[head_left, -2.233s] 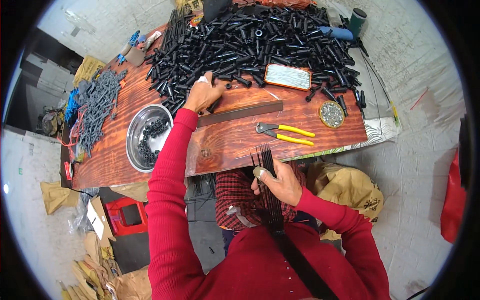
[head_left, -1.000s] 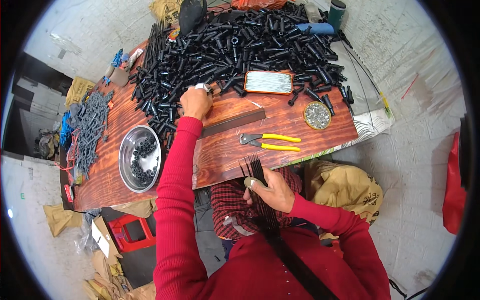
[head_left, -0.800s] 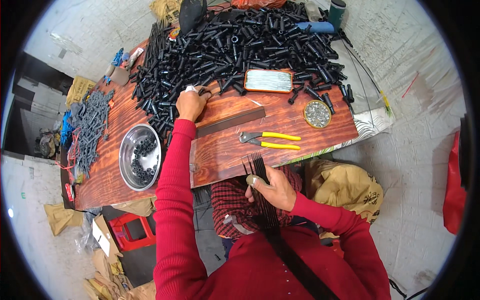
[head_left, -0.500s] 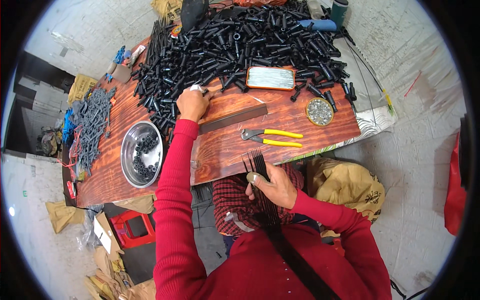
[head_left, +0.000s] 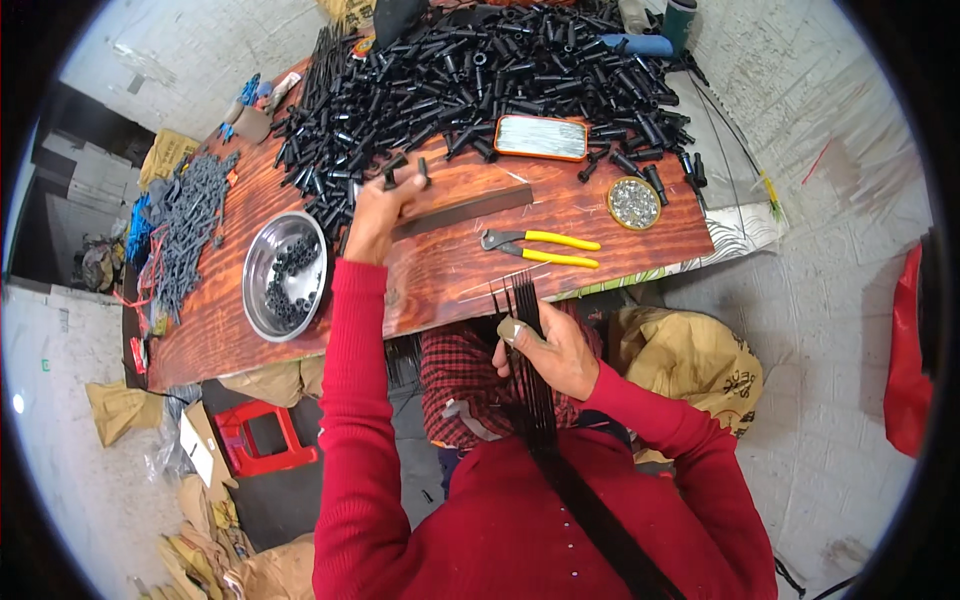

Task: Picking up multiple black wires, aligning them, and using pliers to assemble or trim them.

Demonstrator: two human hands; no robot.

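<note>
At the near edge of the black tube pile (head_left: pixel 470 80), my left hand (head_left: pixel 374 218) is lifted over the table, its fingers closed on short black tubes (head_left: pixel 423 168). It is slightly blurred, so how many tubes it grips I cannot make out. In front of my body, my right hand (head_left: pixel 562 352) wraps round a bundle of thin black rods (head_left: pixel 522 300). Their tips fan out beyond the thumb, which wears a dull covering. The rest of the bundle trails down across my red top.
Yellow-handled cutting pliers (head_left: pixel 545 242) lie by a dark flat bar (head_left: pixel 465 211). Beyond them are an orange-rimmed tin of pale pins (head_left: pixel 541 137) and a round dish of small metal bits (head_left: pixel 634 203). A steel bowl (head_left: pixel 255 312) holds black rings; grey parts (head_left: pixel 190 230) are heaped at left.
My left hand has come up from the edge of the pile, and black tubes now show in its fingers. The right hand still grips the rods. The whole view has shifted slightly.
</note>
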